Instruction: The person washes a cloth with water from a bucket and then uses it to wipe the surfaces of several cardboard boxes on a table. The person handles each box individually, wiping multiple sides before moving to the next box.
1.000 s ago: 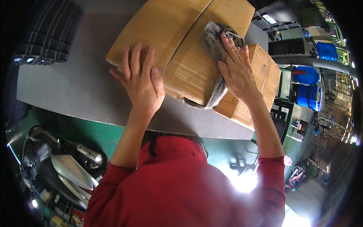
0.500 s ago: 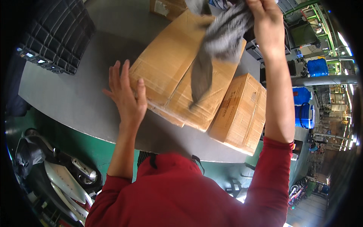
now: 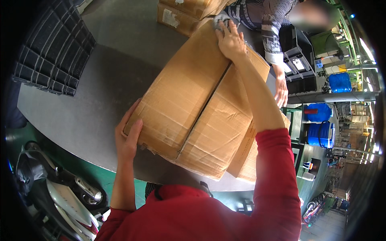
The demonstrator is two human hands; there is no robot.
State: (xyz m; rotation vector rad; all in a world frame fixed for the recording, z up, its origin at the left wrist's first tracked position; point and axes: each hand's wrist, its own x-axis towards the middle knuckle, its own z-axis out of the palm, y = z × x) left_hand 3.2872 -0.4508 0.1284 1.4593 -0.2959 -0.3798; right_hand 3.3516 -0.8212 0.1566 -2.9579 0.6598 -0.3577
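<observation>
right hand [image 3: 231,40] presses a grey cloth [image 3: 221,20] on the cardboard box [image 3: 193,104] at its 12 o'clock edge. left hand [image 3: 128,138] grips the 8 o'clock corner on the desk [image 3: 92,80]. wiping looks partway done, with most of the top left.

We are in a factory or warehouse packing area. Cardboard cartons [image 3: 197,108] crowd a grey metal worktable [image 3: 100,80], with more boxes [image 3: 181,16] stacked at its far side. We see blue plastic drums [image 3: 321,132] on a green-painted floor [image 3: 116,180], a black slatted crate [image 3: 52,60], green overhead framing [image 3: 341,16] with strip lights, and a parked scooter [image 3: 56,188] below the table.
</observation>
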